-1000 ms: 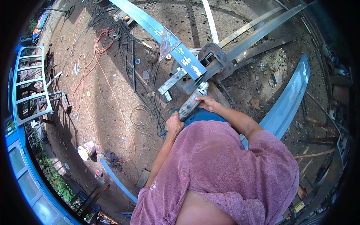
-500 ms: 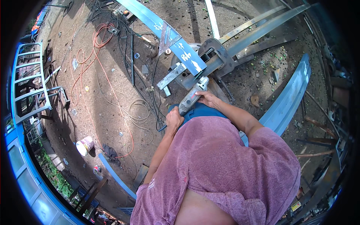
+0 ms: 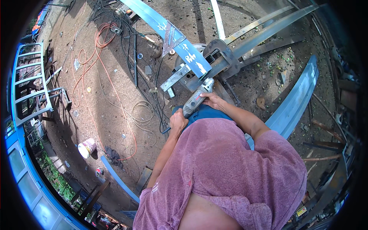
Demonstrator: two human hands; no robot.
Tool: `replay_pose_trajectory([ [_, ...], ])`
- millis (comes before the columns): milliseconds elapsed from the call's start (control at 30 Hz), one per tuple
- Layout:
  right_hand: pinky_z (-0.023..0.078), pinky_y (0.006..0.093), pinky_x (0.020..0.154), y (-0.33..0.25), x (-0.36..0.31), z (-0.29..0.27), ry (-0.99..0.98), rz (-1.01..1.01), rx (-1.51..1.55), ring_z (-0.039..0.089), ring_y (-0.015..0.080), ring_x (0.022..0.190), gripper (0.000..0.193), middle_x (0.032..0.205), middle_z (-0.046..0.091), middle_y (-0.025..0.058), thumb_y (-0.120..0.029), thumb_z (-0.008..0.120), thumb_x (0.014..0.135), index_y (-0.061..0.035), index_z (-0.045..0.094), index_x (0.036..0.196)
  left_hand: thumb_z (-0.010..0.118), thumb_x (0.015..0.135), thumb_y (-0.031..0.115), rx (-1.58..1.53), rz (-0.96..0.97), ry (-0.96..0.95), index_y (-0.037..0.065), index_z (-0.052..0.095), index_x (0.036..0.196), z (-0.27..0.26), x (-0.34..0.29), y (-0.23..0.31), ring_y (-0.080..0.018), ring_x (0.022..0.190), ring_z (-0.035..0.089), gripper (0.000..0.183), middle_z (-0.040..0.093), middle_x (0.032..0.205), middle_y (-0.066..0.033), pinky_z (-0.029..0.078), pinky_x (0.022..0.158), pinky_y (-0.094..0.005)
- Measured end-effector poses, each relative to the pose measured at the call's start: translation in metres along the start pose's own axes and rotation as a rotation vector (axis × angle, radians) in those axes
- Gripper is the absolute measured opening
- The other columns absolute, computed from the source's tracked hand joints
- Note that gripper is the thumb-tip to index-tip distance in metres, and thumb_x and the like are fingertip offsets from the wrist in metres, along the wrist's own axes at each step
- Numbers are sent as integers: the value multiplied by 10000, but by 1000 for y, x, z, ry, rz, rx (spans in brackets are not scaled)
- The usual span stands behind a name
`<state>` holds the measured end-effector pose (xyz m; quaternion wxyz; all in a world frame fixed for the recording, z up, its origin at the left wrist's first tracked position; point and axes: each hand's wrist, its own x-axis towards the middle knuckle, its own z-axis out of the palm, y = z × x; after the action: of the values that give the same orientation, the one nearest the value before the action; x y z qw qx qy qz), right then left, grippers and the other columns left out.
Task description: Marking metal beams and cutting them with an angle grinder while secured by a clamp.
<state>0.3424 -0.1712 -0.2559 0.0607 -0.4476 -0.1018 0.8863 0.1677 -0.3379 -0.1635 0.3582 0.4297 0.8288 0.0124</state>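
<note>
Grey metal and plastic make up the angle grinder point(image 3: 196, 99), which runs slantwise between the two hands, its head up against the blue steel beam point(image 3: 168, 32) where that beam meets a metal clamp frame point(image 3: 222, 57). The left hand point(image 3: 178, 122) is clenched round the rear end of the grinder's body; the right hand point(image 3: 213, 101) grasps it nearer the head, fingers wrapped over the barrel. The tool is slim and long, pale on the body and darker at the tail, with a black cord trailing off it. Around it on the dirt lie an orange cable point(image 3: 100, 57), black leads point(image 3: 135, 61), a coiled grey cable point(image 3: 143, 113) and a white bucket point(image 3: 87, 147). A curved blue rail point(image 3: 297, 99) lies to the right.
</note>
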Motion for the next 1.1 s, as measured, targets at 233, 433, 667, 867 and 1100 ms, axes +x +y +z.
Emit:
replay_pose_trajectory([
  [233, 428, 483, 1099, -4, -4, 5, 14, 13, 16, 593, 303, 1193, 524, 1231, 628, 157, -86, 787, 792, -4, 569, 1261, 594, 752, 82, 7, 8, -3, -20, 583, 968, 1, 1, -3, -467, 929, 669, 239, 682, 1034, -270, 544, 815, -515],
  [433, 430, 484, 1098, -1, -1, 3, 22, -5, 9, 598, 305, 1187, 514, 1224, 631, 160, -85, 790, 788, -1, 575, 1248, 595, 750, 85, -2, 22, 14, -17, 581, 972, 1, 1, -3, -466, 922, 669, 244, 680, 1028, -273, 543, 814, -518],
  [667, 431, 487, 1096, 1, 2, 0, 18, -1, 3, 597, 306, 1189, 519, 1223, 631, 161, -95, 795, 785, -1, 576, 1245, 599, 753, 92, 2, 25, 10, -8, 576, 972, 0, 2, -5, -473, 916, 669, 241, 680, 1025, -274, 542, 811, -526],
  [867, 428, 496, 1103, 0, 3, -2, -7, -15, 7, 604, 313, 1179, 494, 1215, 634, 166, -91, 789, 788, 3, 585, 1229, 600, 752, 85, 0, 25, 21, -4, 575, 954, 0, 3, -5, -475, 901, 671, 223, 684, 1011, -269, 541, 801, -536],
  [1100, 441, 498, 1089, -4, -1, -2, 16, -31, 7, 605, 311, 1177, 496, 1210, 637, 170, -92, 776, 799, 15, 581, 1242, 601, 747, 81, 5, 46, 24, -13, 585, 953, -3, 6, 1, -471, 899, 673, 227, 685, 1005, -271, 545, 796, -530],
])
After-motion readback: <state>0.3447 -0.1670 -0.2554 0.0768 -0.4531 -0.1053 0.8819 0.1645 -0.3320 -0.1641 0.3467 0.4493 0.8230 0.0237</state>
